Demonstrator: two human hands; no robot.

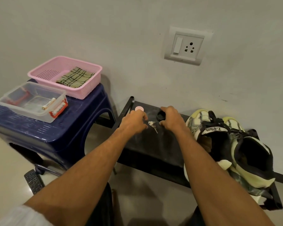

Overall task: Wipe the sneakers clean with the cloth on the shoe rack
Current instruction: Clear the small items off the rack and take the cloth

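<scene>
Sneakers (227, 144) sit at the right end of the black shoe rack (153, 149); the checked cloth (75, 77) lies in a pink basket (39, 74) on the blue stool (55, 128).
The left hand (134, 121) hovers with curled, empty fingers beside keys (153, 125); the right hand (171, 119) grips a black round object (160, 115).

Dim indoor light, soft shadows, wide-angle warp
</scene>
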